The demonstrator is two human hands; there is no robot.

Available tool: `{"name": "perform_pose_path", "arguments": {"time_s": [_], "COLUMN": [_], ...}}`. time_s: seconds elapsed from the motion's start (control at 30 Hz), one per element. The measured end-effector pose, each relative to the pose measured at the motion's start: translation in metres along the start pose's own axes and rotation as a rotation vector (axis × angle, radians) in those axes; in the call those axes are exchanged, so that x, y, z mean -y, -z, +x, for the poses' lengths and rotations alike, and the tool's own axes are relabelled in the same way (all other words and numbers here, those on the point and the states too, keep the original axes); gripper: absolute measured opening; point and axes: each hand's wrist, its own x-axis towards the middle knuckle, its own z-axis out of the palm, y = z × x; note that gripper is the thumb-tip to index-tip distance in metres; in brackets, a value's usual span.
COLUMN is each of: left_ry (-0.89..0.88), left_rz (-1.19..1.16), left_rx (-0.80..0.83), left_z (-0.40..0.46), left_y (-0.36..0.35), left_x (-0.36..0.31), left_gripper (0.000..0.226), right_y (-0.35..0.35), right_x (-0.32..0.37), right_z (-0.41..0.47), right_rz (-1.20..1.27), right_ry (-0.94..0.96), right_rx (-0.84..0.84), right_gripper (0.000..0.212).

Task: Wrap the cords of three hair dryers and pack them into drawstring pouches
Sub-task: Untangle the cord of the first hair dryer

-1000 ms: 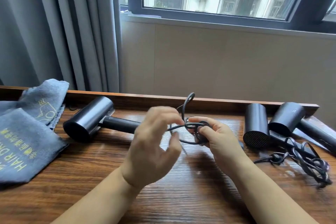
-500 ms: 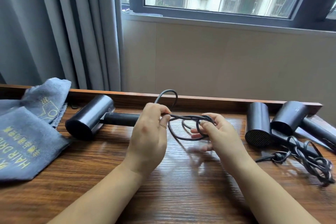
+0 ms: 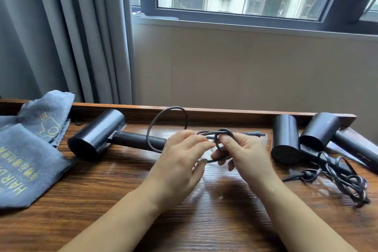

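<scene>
Nearest the camera two bare forearms reach forward over a dark wooden table (image 3: pixel 204 227), its grain running side to side; the left hand (image 3: pixel 180 161) is raised above the tabletop with its fingers curled toward the centre, fingertips pinching a black cord (image 3: pixel 166 112) at the point where it meets the coil; the right hand (image 3: pixel 243 155) faces it, thumb and curled fingers closed round the small coil of that same cord, several loops gathered together and wound about its fingers; from between the two hands a free loop of cord rises and arcs back toward the far edge of the table; just behind the hands lies the left hair dryer (image 3: pixel 98 135), black, on its side, its barrel toward the left and its handle pointing right, partly hidden by the left hand; at the near left lie grey drawstring pouches (image 3: pixel 26 170) with yellow lettering, one overlapping another, just beside that dryer's barrel; on the right, well apart from the hands, two more black hair dryers lie side by side, the middle one (image 3: pixel 284 139) showing its meshed end, the far-right one (image 3: pixel 319 131) with its handle running off to the right; their loose cords (image 3: pixel 343 178) lie tangled in front of them on the wood; beyond the raised back rim of the table stand a beige wall, grey curtains (image 3: pixel 61 37) to the left and a dark-framed window (image 3: pixel 245 14) with buildings outside.
</scene>
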Motion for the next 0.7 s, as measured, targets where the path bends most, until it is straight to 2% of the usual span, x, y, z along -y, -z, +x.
{"name": "perform_pose_path", "arguments": {"time_s": [0.17,0.33,0.5,0.6,0.7], "left_ry": [0.026,0.058,0.110,0.180,0.257], "left_rz": [0.003,0.090,-0.058,-0.362,-0.536], "left_rx": [-0.079,-0.114,-0.178,-0.186,-0.171], "left_z": [-0.001,-0.001,0.001,0.002,0.000], "left_y": [0.004,0.005,0.012,0.020,0.021], "left_x": [0.003,0.005,0.015,0.002,-0.010], "left_gripper": [0.037,0.022,0.011,0.010,0.025], "right_y": [0.000,-0.002,-0.006,-0.004,-0.004], "right_x": [0.005,0.003,-0.002,-0.006,-0.009], "right_z": [-0.003,-0.004,0.001,0.008,0.011], "right_rz": [0.123,0.052,0.041,0.121,0.260], "right_ry": [-0.037,-0.040,-0.007,-0.158,-0.262], "right_rx": [0.166,0.290,0.156,0.064,0.040], "right_gripper": [0.027,0.038,0.026,0.037,0.041]}}
